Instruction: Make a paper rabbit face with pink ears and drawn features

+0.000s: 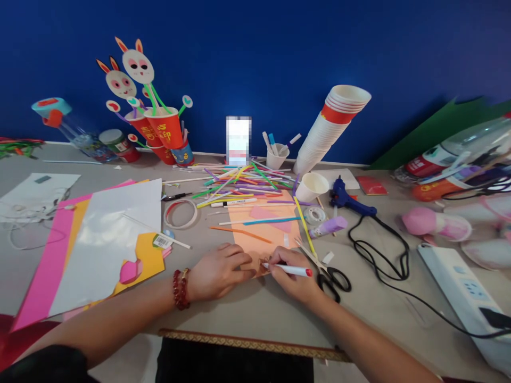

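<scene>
My right hand [293,276] is closed around a white marker [293,269] with a red end, its tip down on a sheet of orange paper [249,242]. Small dark lines show on the paper by the tip. My left hand [221,270] lies flat on the table and the paper's left edge, fingers stretched toward the marker tip. A beaded red bracelet [181,290] is on the left wrist. Black-handled scissors [333,279] lie just right of my right hand. An orange pipe cleaner [239,233] and a blue one [275,221] cross the paper.
Colourful pipe cleaners [247,183] are heaped behind the paper. To the right are a glue gun [351,199], its black cord, a power strip [467,292] and leaning stacked cups [329,130]. White sheets [104,234] lie left; red cups [165,127] with rabbit faces stand behind.
</scene>
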Demonstrator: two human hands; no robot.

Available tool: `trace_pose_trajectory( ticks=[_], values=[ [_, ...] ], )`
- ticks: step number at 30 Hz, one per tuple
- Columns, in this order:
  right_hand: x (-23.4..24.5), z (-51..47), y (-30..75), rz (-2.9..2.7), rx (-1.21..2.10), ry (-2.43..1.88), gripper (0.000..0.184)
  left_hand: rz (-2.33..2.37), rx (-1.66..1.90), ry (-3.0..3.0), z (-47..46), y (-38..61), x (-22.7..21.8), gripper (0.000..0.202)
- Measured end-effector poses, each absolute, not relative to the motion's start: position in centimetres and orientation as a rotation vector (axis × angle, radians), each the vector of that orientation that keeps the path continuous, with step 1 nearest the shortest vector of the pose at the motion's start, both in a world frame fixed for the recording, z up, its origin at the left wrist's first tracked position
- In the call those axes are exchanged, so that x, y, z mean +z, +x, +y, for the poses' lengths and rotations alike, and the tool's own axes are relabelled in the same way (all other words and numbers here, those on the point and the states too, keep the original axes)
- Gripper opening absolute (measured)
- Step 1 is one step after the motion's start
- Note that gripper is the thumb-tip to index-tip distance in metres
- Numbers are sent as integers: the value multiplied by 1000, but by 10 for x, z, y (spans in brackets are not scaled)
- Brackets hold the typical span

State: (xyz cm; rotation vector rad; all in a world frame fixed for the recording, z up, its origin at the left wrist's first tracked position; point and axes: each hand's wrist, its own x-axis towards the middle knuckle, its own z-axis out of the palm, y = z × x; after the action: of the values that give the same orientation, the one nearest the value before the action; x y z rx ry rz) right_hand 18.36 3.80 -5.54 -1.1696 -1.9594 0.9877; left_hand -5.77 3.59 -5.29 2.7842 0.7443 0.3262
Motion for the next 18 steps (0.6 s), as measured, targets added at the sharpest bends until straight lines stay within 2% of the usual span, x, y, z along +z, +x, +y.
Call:
trace_pose_trajectory(
  ticks=[18],
  values=[
    [-54,39,183,-2009,946,-1174,13,754,320,2781,36,-57,-52,35]
  ],
)
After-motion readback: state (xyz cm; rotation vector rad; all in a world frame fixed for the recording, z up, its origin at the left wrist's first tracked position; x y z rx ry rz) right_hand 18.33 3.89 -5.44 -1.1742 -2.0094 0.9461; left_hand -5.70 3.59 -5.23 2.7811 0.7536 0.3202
